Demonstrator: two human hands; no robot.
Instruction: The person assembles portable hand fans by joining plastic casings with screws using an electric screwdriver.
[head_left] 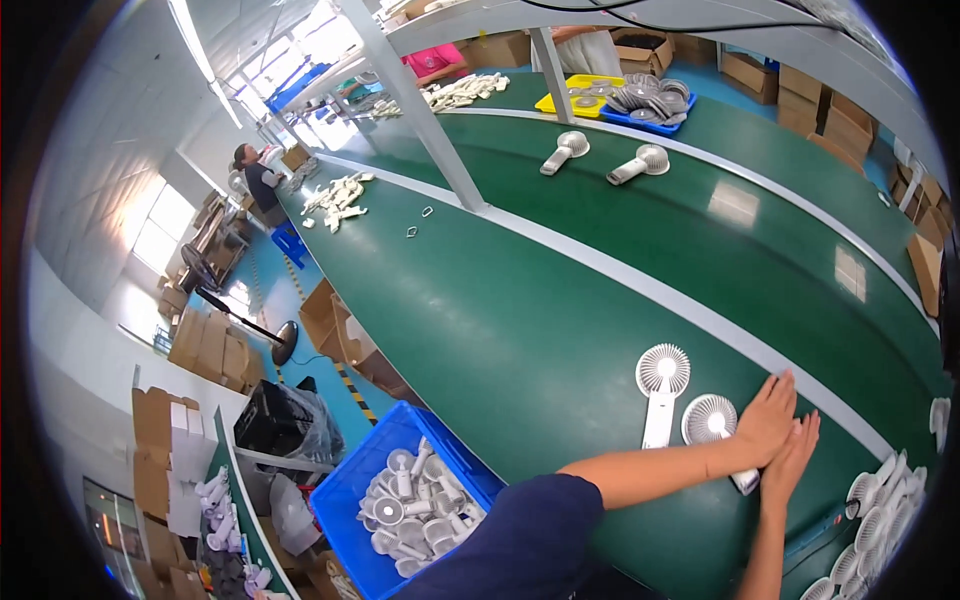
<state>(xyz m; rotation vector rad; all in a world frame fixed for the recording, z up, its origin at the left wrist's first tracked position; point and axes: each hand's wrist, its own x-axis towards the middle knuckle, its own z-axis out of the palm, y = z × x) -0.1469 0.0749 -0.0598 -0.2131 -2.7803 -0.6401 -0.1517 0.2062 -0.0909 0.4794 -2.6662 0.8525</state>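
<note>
My left hand (767,418) and my right hand (789,462) are close together over the green bench at the right, fingers stretched out and side by side. No object shows in either of them. A round white handheld fan (708,418) lies just left of my left hand. My left forearm crosses over it, and the end of its handle shows below the arm. Farther left lies a second white handheld fan (665,373), its handle pointing toward me and partly hidden by the same forearm.
Stacked white fan pieces (872,528) line the right edge, beside a dark tool (815,535). A blue bin (340,487) of fan parts stands left of my arm. Two more fans (572,145) lie on the far belt. A metal post (420,110) rises from the divider. People stand farther off.
</note>
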